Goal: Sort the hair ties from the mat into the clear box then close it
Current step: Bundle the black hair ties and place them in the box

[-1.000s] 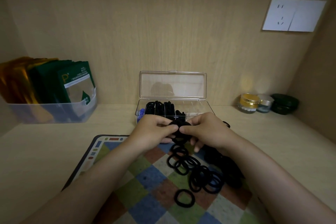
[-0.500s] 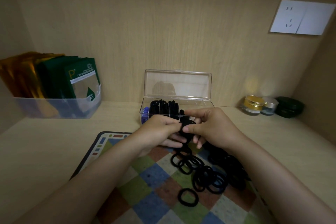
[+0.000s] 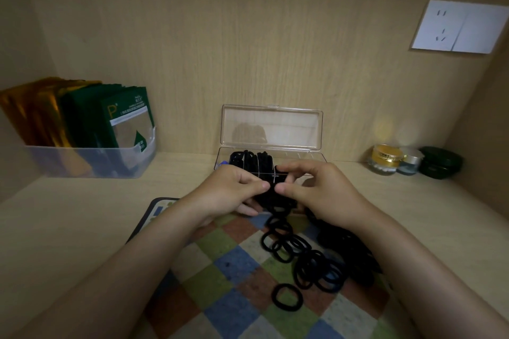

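My left hand (image 3: 230,190) and my right hand (image 3: 316,190) meet just in front of the clear box (image 3: 311,158) and together pinch a bunch of black hair ties (image 3: 272,197) between thumbs and fingers. The box stands open, its lid (image 3: 271,128) upright against the back wall, with black hair ties (image 3: 249,159) packed in its left end. Several loose black hair ties (image 3: 305,259) lie in a pile on the checkered mat (image 3: 220,272), and a single tie (image 3: 287,296) lies apart nearer to me.
A translucent bin (image 3: 91,159) of green and gold sachets stands at the back left. Three small jars (image 3: 413,162) sit at the back right, under a white wall socket (image 3: 460,26). Wooden walls close in the shelf on three sides.
Both hands have lifted the bunch of ties slightly and moved it toward the box. The view has shifted a little.
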